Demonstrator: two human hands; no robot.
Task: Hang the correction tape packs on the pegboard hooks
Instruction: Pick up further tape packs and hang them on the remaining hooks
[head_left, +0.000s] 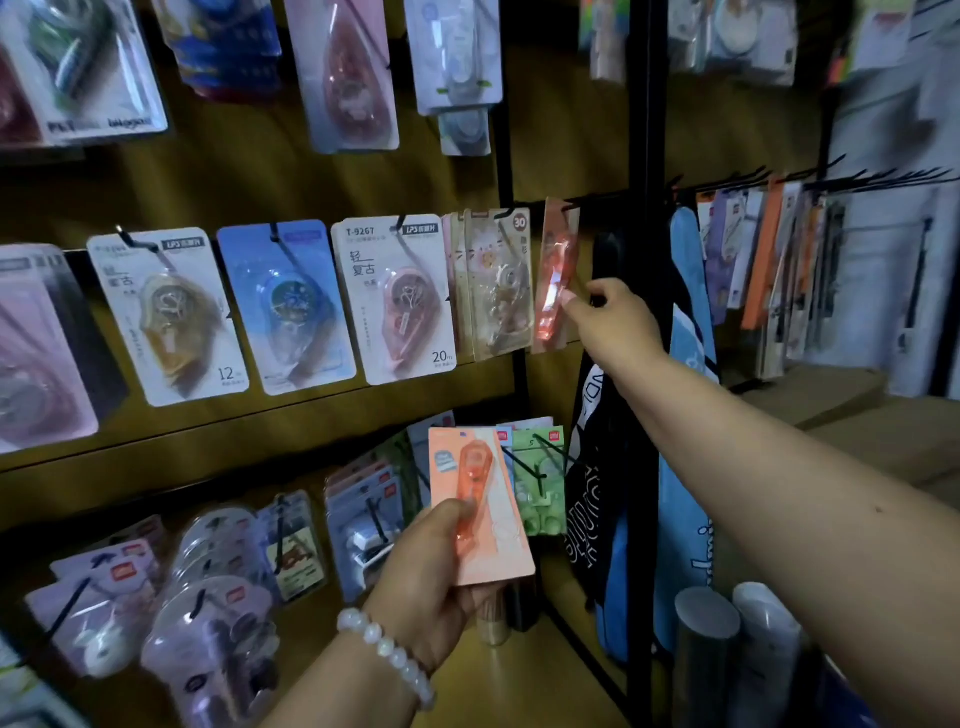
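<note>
Right hand (610, 317) is pinching a hung pack (555, 280) onto its hook (566, 204); left hand (431, 577) is gripping the next pack (480, 501), likely due on that hook.

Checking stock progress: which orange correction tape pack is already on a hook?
The orange pack at the middle row's right end, hanging from a hook and touched by the right hand. The other orange pack is in the left hand.

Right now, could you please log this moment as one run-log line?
left hand: holds orange pack | right hand: fingertips on hanging orange pack | hook: pack on it
</note>
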